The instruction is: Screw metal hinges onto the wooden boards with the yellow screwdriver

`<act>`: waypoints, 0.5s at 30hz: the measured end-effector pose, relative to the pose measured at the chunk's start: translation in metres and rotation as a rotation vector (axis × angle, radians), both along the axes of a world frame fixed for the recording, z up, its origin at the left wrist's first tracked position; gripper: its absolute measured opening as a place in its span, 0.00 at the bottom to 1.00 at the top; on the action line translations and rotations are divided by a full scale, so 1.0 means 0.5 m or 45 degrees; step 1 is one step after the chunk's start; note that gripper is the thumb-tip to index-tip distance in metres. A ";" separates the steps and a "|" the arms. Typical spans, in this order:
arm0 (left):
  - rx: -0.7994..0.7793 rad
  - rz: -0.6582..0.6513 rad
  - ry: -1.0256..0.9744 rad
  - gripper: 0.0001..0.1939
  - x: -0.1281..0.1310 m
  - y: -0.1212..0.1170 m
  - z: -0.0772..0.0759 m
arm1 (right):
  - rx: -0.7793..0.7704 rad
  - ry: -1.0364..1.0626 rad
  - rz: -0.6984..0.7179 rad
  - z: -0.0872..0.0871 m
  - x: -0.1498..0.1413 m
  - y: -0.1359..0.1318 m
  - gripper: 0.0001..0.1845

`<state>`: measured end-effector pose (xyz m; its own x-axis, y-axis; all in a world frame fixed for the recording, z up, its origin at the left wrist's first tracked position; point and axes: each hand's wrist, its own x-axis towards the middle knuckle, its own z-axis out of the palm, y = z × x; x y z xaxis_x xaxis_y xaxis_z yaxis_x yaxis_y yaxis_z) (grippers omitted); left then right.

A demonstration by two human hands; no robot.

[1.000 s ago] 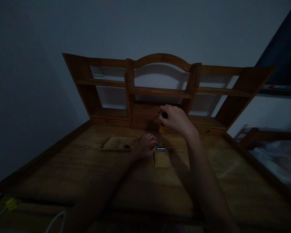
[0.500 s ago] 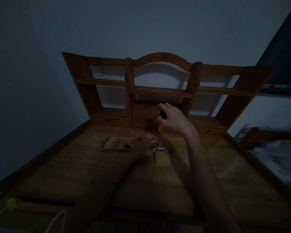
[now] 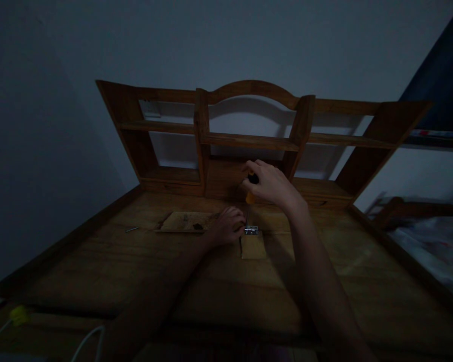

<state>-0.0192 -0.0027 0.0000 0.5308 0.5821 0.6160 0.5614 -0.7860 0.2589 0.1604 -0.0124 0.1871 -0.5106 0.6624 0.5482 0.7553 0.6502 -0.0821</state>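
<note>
A white cable (image 3: 94, 334) curves below the near edge of the table (image 3: 166, 286), toward its left side. Further left, just off the near left corner, is a small yellow object (image 3: 19, 315), too dim to identify.

On the table, a small wooden block (image 3: 253, 246) lies right of the middle, nearer the far edge than the near one. A shiny metal hinge (image 3: 251, 230) sits at the block's far edge. The left hand (image 3: 228, 226) is low over the wood just left of the hinge, its fingers bent; whether they pinch anything cannot be told. Left of that hand lies a long, flat wooden piece (image 3: 181, 221) with dark marks, its right end partly covered by the hand. A thin metal rod (image 3: 132, 230) rests apart, toward the left edge.

The right hand (image 3: 272, 187) is raised above the hinge, its fingers curled closed on the dark and orange handle of a screwdriver (image 3: 250, 197), which stands nearly upright with its thin shaft running down to the hinge.

Along the far edge stands a wooden shelf unit (image 3: 249, 142), against a pale wall (image 3: 226, 40).
</note>
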 end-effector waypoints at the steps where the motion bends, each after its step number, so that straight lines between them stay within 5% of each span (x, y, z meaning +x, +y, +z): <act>1: 0.000 -0.001 0.002 0.05 0.000 0.000 0.001 | 0.009 -0.006 -0.012 0.000 0.000 0.001 0.13; 15: 0.006 0.010 0.015 0.08 0.001 0.003 -0.005 | 0.024 -0.024 -0.035 0.000 -0.001 0.002 0.13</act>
<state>-0.0186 -0.0010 -0.0023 0.5332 0.5835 0.6126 0.5707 -0.7826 0.2487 0.1597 -0.0112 0.1873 -0.5026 0.6661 0.5512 0.7741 0.6306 -0.0561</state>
